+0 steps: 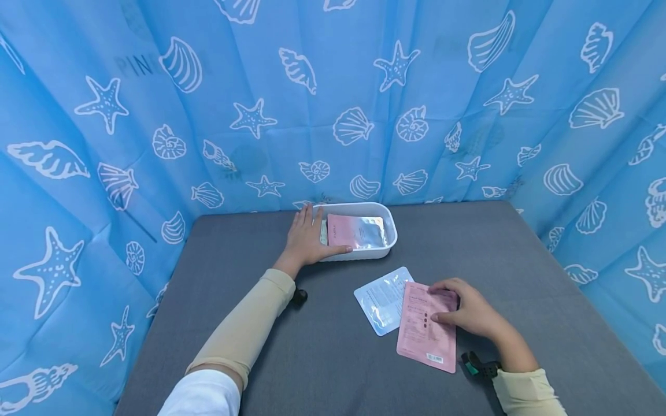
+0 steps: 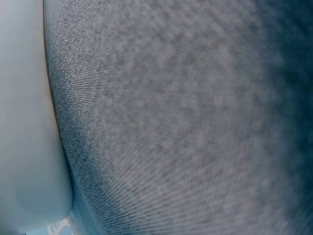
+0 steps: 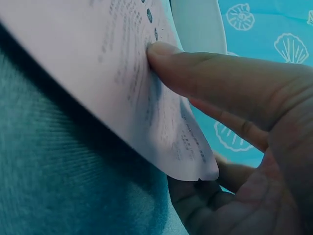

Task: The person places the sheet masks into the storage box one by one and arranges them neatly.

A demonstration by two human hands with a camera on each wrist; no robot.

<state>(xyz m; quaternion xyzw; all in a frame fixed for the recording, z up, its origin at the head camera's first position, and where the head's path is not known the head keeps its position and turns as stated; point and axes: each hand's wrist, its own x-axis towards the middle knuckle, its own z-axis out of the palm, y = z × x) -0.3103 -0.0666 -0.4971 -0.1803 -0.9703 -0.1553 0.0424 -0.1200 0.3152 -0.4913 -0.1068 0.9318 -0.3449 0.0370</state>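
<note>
In the head view, my right hand (image 1: pixel 470 309) holds a pink sheet mask packet (image 1: pixel 418 341) by its right side. The right wrist view shows my thumb on the packet's printed face (image 3: pixel 122 93) and other fingers behind its edge; the packet is tilted off the cloth. A silver-white packet (image 1: pixel 382 300) lies on the table, partly overlapped by the pink one. My left hand (image 1: pixel 307 237) rests on the left end of a white oblong box (image 1: pixel 387 251), fingers straight and thumb along its front rim. Inside lies a pink-and-silver packet (image 1: pixel 359 231).
A dark grey cloth (image 1: pixel 322 346) covers the table. Blue curtains (image 1: pixel 333 144) with shell and starfish prints hang behind and at both sides. The box stands near the table's back edge, and its white wall (image 2: pixel 29 122) fills the left of the left wrist view.
</note>
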